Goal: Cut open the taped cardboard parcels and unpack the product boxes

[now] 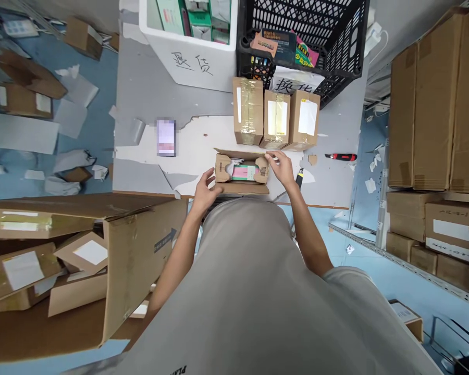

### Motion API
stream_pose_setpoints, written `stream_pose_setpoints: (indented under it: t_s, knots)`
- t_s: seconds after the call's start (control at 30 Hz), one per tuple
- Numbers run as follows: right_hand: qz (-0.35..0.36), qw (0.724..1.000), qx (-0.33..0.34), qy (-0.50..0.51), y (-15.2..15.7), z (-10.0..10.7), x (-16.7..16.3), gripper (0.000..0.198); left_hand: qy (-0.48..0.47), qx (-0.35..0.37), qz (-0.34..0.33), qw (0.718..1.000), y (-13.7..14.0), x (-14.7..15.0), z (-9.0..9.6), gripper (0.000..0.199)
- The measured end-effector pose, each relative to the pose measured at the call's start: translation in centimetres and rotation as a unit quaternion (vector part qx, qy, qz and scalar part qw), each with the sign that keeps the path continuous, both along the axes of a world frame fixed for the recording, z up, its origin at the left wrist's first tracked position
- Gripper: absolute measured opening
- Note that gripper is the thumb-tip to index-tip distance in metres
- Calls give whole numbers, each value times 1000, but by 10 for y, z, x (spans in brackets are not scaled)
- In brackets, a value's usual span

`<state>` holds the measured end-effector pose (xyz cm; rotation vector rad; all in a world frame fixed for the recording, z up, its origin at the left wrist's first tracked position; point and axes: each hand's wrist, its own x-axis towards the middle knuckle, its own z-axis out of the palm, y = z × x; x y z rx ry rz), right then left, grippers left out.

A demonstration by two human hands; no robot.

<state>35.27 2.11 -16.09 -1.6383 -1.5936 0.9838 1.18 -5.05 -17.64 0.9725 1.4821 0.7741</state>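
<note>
In front of my body at the table's near edge lies a small cardboard box [262, 172] with its top flaps apart. Inside it is a pink and green packet [245, 172] with some white paper beside it. My left hand [207, 190] grips the box at its near left corner, the thumb by the near flap and the fingers bent at the left end. At the far right corner, my right hand [281, 169] pinches the raised back flap between thumb and fingers. A cutter with a yellow and black handle [299, 178] lies just right of my right wrist.
Several taped parcels [248, 112] stand behind the box, before a black crate [342, 57] and a white foam bin [211, 65]. A phone [166, 138] lies left, a red cutter [344, 157] right. A large carton of parcels [140, 260] stands at lower left.
</note>
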Motion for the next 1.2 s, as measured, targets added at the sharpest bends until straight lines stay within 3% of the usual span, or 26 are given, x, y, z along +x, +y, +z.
stream_pose_setpoints:
  t_s: [0.1, 0.27, 0.4, 0.5, 0.63, 0.73, 0.83, 0.9, 1.03, 1.2]
  knots:
    - [-61, 998, -32, -13, 23, -16, -9, 63, -9, -3, -38, 999, -9, -1, -6, 107]
    - [-121, 980, -145, -59, 45, -42, -20, 60, 15, -16, -24, 999, -7, 6, -17, 123]
    - [-109, 981, -107, -120, 43, -36, -24, 50, 70, 17, -60, 996, -2, 6, -12, 128]
    - [-66, 979, -34, -191, 34, -19, -32, 40, 159, 84, -118, 977, 2, 5, 1, 111]
    - [64, 971, 23, -230, 14, 7, -49, 46, 239, 149, -207, 937, 14, 14, 20, 58]
    - [185, 948, 30, -257, -5, 21, -59, 37, 261, 155, -249, 920, 25, 23, 30, 30]
    - [251, 923, 6, -292, -24, 30, -57, 31, 257, 166, -245, 920, 30, 21, 38, 20]
    - [249, 921, -2, -300, -35, 36, -48, 30, 249, 174, -226, 926, 30, 11, 42, 22]
    - [188, 944, 8, -270, -59, 48, -20, 32, 250, 163, -162, 940, 23, -18, 46, 29]
    - [105, 965, -1, -239, -82, 43, 9, 38, 289, 147, -127, 938, 23, -35, 41, 17]
